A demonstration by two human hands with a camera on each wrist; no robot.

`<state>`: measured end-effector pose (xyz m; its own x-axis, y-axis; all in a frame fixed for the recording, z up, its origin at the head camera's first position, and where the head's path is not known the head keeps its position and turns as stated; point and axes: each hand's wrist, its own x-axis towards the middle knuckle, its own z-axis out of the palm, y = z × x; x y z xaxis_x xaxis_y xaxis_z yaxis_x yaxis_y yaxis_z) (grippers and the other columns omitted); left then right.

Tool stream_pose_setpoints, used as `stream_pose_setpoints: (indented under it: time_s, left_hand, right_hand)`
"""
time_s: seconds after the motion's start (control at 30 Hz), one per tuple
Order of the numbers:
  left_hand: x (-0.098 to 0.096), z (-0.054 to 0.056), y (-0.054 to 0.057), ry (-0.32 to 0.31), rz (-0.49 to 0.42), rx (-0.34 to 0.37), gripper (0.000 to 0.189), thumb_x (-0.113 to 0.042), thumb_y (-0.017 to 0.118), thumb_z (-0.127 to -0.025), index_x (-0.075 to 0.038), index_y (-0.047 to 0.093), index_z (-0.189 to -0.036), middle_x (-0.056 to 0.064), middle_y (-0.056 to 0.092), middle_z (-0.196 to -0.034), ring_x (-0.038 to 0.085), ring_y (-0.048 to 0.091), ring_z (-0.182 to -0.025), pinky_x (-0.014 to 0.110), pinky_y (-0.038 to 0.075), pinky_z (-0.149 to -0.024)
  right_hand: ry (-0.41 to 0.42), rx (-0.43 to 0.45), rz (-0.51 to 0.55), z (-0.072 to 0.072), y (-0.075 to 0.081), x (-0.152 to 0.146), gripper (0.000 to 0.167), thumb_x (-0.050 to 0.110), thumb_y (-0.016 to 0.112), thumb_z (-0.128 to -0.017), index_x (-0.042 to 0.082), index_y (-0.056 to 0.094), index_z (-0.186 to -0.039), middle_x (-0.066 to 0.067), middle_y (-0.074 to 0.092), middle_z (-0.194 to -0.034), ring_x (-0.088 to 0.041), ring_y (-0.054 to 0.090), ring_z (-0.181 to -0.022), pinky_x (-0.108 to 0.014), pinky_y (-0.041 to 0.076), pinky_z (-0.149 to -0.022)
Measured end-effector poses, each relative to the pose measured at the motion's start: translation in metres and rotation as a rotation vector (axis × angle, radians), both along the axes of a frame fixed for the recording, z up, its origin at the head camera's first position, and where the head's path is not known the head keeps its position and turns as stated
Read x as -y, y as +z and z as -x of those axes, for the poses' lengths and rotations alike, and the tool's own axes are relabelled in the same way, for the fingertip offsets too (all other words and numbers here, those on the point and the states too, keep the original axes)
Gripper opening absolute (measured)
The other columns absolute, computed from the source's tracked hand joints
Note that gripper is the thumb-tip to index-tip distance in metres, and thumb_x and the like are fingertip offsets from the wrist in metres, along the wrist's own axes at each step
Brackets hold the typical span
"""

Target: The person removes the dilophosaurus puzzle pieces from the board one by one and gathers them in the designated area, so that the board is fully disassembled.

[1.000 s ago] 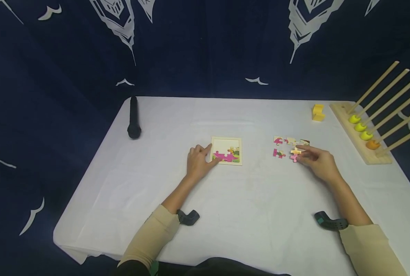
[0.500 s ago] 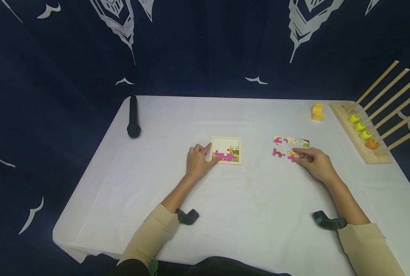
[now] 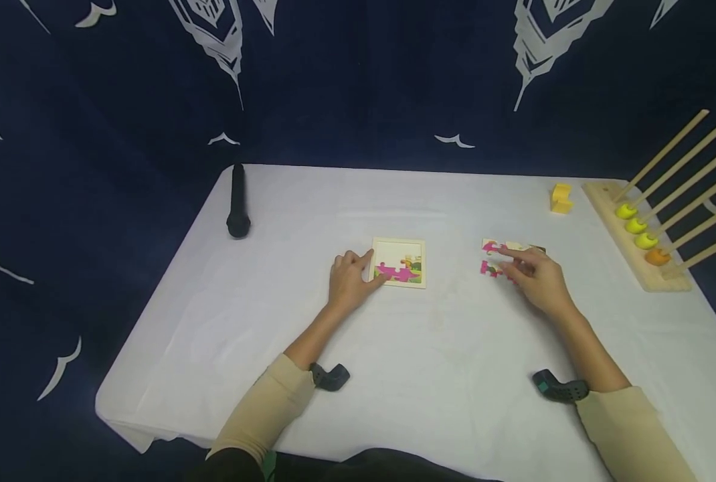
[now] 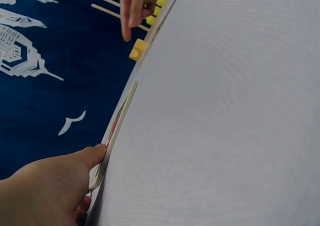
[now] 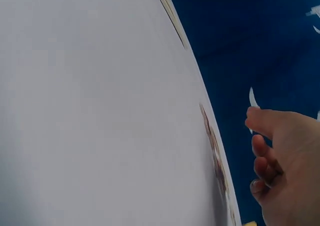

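My left hand (image 3: 350, 284) holds the left side of a small square wooden puzzle tray (image 3: 389, 252), thumb at the lower edge and index finger near the upper corner. Pink, green and yellow pieces fill the tray's lower and right parts. In the left wrist view, the thumb lies on the tray rim (image 4: 119, 121). Over to the right, my right hand (image 3: 541, 278) hovers above loose puzzle pieces (image 3: 488, 269) laid in two rows, and partly hides them. The right wrist view shows its fingers (image 5: 262, 118) loosely bent above the pieces (image 5: 216, 156), with nothing between them.
A black microphone (image 3: 238, 204) lies at the back left of the white-covered table (image 3: 274, 268). At the back right stand a yellow block (image 3: 561, 199) and a wooden board (image 3: 611, 221) with upright rods and yellow and orange beads (image 3: 657, 257). A dark patterned curtain (image 3: 358, 80) hangs behind.
My right hand has let go of a yellow-and-pink puzzle piece in the lower row and shifted left over the pieces. The left hand stays at the tray.
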<state>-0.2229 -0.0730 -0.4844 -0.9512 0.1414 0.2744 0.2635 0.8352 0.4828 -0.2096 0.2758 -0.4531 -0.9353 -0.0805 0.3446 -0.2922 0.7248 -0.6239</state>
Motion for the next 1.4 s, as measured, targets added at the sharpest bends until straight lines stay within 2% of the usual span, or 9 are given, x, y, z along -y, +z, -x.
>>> stream_pose_setpoints:
  time_s: [0.1, 0.23, 0.3, 0.6, 0.73, 0.9, 1.1, 1.4]
  left_hand:
    - [0.000, 0.000, 0.001, 0.002, 0.001, -0.005, 0.067, -0.049, 0.069, -0.078, -0.008, 0.055, -0.129, 0.001, 0.041, -0.080, 0.016, 0.032, -0.073, 0.028, 0.028, -0.065]
    - [0.001, -0.001, 0.002, 0.004, 0.001, -0.014, 0.067, -0.049, 0.069, -0.077, -0.007, 0.055, -0.128, 0.001, 0.040, -0.079, 0.016, 0.032, -0.073, 0.027, 0.028, -0.065]
    - [0.001, -0.001, 0.002, 0.004, 0.000, -0.015, 0.066, -0.049, 0.069, -0.077, -0.007, 0.056, -0.128, 0.001, 0.040, -0.079, 0.016, 0.032, -0.072, 0.027, 0.028, -0.064]
    - [0.001, -0.001, 0.001, 0.006, 0.011, -0.001, 0.066, -0.049, 0.068, -0.078, -0.008, 0.055, -0.128, 0.001, 0.042, -0.081, 0.017, 0.033, -0.074, 0.028, 0.029, -0.066]
    - [0.001, -0.001, 0.001, 0.010, 0.023, 0.007, 0.066, -0.049, 0.068, -0.078, -0.010, 0.055, -0.129, 0.001, 0.043, -0.082, 0.017, 0.034, -0.075, 0.028, 0.030, -0.067]
    - [0.001, -0.001, 0.001, 0.008, 0.024, 0.008, 0.065, -0.049, 0.068, -0.079, -0.010, 0.055, -0.129, 0.001, 0.044, -0.083, 0.017, 0.034, -0.075, 0.028, 0.030, -0.067]
    - [0.000, -0.001, 0.001, 0.009, 0.023, 0.004, 0.065, -0.050, 0.067, -0.078, -0.010, 0.055, -0.129, 0.001, 0.044, -0.083, 0.017, 0.035, -0.075, 0.028, 0.031, -0.066]
    - [-0.001, 0.000, 0.001, 0.004, 0.024, -0.001, 0.065, -0.050, 0.067, -0.078, -0.010, 0.056, -0.128, 0.001, 0.042, -0.081, 0.016, 0.034, -0.074, 0.028, 0.030, -0.065]
  right_hand:
    - [-0.001, -0.051, 0.021, 0.007, 0.004, 0.022, 0.028, 0.013, 0.068, -0.084, 0.005, 0.067, -0.111, -0.007, 0.054, -0.082, -0.014, 0.039, -0.065, -0.021, 0.029, -0.050]
    - [-0.021, -0.118, 0.074, 0.016, 0.007, 0.054, 0.028, 0.010, 0.068, -0.084, 0.006, 0.067, -0.111, -0.009, 0.055, -0.084, -0.019, 0.043, -0.071, -0.023, 0.030, -0.056]
    - [-0.003, -0.138, 0.091, 0.019, 0.007, 0.068, 0.028, 0.010, 0.067, -0.084, 0.006, 0.067, -0.111, -0.010, 0.055, -0.085, -0.020, 0.044, -0.073, -0.026, 0.031, -0.060]
    - [0.183, -0.034, 0.071, 0.027, -0.004, 0.110, 0.039, 0.016, 0.071, -0.081, 0.006, 0.063, -0.118, -0.010, 0.053, -0.093, -0.024, 0.044, -0.084, -0.036, 0.034, -0.071]
    - [0.247, 0.014, 0.039, 0.029, -0.013, 0.117, 0.046, 0.020, 0.073, -0.079, 0.005, 0.061, -0.120, -0.009, 0.051, -0.096, -0.022, 0.040, -0.086, -0.036, 0.034, -0.073]
    - [0.265, 0.069, -0.018, 0.030, -0.019, 0.120, 0.048, 0.025, 0.074, -0.079, 0.003, 0.061, -0.120, -0.009, 0.049, -0.096, -0.020, 0.037, -0.085, -0.035, 0.035, -0.072]
    - [0.262, 0.071, -0.056, 0.028, -0.021, 0.119, 0.042, 0.025, 0.073, -0.080, 0.004, 0.065, -0.115, -0.010, 0.051, -0.098, -0.022, 0.040, -0.089, -0.037, 0.036, -0.075]
    - [0.260, 0.062, -0.041, 0.029, -0.021, 0.118, 0.038, 0.024, 0.074, -0.079, 0.005, 0.066, -0.111, -0.009, 0.051, -0.096, -0.021, 0.039, -0.086, -0.037, 0.036, -0.074]
